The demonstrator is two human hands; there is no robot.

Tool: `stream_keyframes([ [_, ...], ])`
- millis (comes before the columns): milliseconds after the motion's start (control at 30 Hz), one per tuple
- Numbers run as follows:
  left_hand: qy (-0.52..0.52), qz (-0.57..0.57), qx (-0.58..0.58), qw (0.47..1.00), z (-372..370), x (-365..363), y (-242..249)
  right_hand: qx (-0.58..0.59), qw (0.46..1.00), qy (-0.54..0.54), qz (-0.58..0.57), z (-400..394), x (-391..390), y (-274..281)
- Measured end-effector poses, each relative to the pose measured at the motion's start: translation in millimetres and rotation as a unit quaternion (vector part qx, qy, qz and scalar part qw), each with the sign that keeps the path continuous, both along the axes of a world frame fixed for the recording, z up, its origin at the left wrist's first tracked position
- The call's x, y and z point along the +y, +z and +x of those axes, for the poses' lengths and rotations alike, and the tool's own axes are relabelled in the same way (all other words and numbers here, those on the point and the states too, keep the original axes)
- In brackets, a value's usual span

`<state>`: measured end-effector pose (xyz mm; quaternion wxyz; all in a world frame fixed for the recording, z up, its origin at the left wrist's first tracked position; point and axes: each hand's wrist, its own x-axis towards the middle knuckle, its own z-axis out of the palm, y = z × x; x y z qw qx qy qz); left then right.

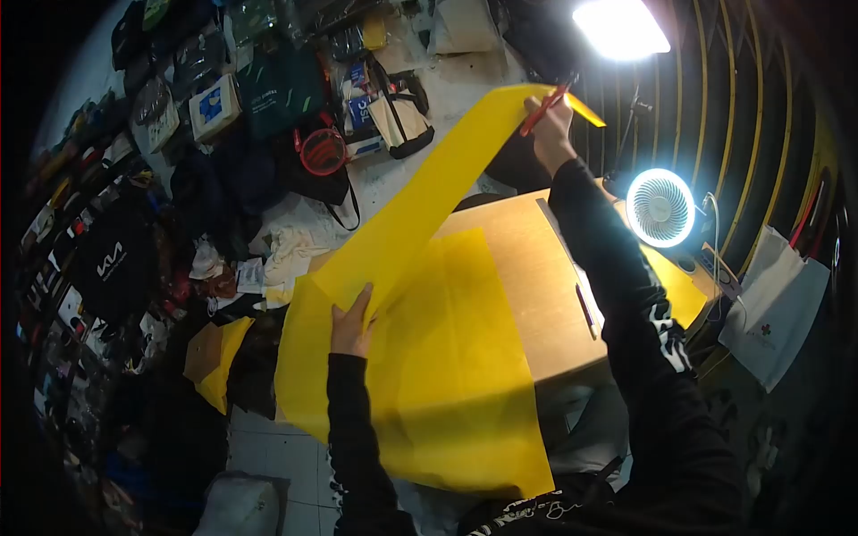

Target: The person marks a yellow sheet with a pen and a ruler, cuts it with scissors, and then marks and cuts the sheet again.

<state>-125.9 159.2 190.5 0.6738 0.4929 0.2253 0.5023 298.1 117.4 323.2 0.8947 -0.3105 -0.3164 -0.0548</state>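
Observation:
A long yellow strip [429, 192] rises diagonally from the table's left side to the upper right, its far end bent over. Up there my right hand [554, 129] is closed around red-handled scissors [543, 109], with the strip's end against the fingers. My left hand [354, 329] grips the strip's lower end, thumb up and fingers partly hidden by the material. Below it a large yellow sheet [456, 357] of thin material drapes over the table [509, 241] and hangs past the front edge. Whether strip and sheet are joined cannot be seen.
A pen [586, 311] lies right of the sheet. A lit round fan [660, 208] and a bright lamp [621, 29] stand at the right. Another yellow piece [675, 286] lies near the fan. Bags and a red basket [323, 152] crowd the floor beyond.

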Motion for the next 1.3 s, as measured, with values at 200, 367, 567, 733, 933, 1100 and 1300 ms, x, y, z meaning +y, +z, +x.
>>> stream_keyframes([
  [200,0.040,-0.008,0.232,0.972,-110,36,-35,0.101,0.993,0.043,-0.046,8,20,-157],
  [367,-0.017,0.145,0.355,0.923,-170,106,-109,0.169,0.960,-0.049,-0.220,-34,-8,-258],
  [567,0.286,0.264,0.608,0.693,-166,109,-99,0.015,0.899,-0.186,-0.396,-37,-58,-260],
  [733,0.228,0.416,0.556,0.683,-94,93,-101,-0.079,0.839,-0.119,-0.524,-1,-82,-227],
  [933,0.034,0.450,0.602,0.659,32,24,-107,-0.182,0.680,-0.117,-0.701,32,-135,-191],
  [1100,-0.054,0.462,0.612,0.640,94,15,-122,-0.220,0.600,-0.156,-0.753,41,-190,-191],
  [1300,-0.043,0.476,0.659,0.581,113,2,-129,-0.209,0.564,-0.142,-0.786,52,-218,-227],
])
